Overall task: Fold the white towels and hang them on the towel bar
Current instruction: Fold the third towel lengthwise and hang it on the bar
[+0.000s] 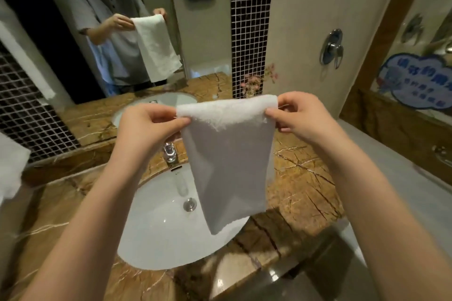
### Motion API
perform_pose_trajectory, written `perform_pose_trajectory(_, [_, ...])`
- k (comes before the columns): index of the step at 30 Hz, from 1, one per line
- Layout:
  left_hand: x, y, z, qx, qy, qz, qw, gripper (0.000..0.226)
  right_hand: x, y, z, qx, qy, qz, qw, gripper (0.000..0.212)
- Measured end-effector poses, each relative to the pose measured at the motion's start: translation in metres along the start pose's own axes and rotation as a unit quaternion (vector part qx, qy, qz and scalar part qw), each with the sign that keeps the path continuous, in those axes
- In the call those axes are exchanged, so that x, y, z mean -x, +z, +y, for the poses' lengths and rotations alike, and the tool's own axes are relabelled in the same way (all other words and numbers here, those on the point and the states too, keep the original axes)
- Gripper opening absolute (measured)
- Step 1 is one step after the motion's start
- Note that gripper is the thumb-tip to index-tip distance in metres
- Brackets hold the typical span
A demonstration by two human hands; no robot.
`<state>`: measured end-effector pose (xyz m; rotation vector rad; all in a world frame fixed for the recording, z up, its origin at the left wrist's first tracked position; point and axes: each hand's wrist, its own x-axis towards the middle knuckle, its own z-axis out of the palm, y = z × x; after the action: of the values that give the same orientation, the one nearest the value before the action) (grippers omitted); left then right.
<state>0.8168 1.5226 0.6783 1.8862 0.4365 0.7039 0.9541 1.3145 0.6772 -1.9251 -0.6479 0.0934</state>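
Both forearms reach in from the bottom edge, over the front of the white sink (156, 232) set into a brown veined stone counter (303, 178). Above the sink, the left hand (149, 127) pinches one top corner of the white towel (230, 159) between thumb and curled fingers, and the right hand (300, 117) pinches the other corner the same way. The towel hangs as a narrow strip, apparently already doubled lengthwise, its lower end clear of the sink and off to the right of the drain (189, 204). To finish the fold well, I would keep the top edge taut and level, check that the layers line up, and lift the hanging end away from the sink so it stays dry. Behind the sink stands a chrome faucet (170, 151), partly hidden by the left hand. To the left of the sink, at the frame's edge, lies more white towelling (9, 166). Beyond the sink a mirror (61, 32) reflects the person and the towel. To its right are a dark mosaic strip (249, 19), a chrome wall fitting (332, 47) and a blue sign (415, 80). No towel bar can be made out for certain.
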Motion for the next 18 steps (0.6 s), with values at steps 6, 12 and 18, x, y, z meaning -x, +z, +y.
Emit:
perform_pose_trajectory(6, [-0.01, -0.042, 0.011, 0.002, -0.014, 0.071, 0.997, 0.013, -0.035, 0.03, -0.031, -0.07, -0.021, -0.015, 0.997, 0.017])
perform_pose_trajectory(12, [-0.024, -0.089, 0.02, -0.009, 0.017, 0.143, 0.99, 0.008, -0.066, 0.064, -0.07, -0.105, -0.026, -0.088, 0.99, 0.009])
perform_pose_trajectory(18, [-0.032, -0.134, 0.029, 0.005, 0.02, 0.191, 0.981, 0.009, -0.089, 0.091, -0.106, -0.086, -0.062, -0.166, 0.98, 0.034])
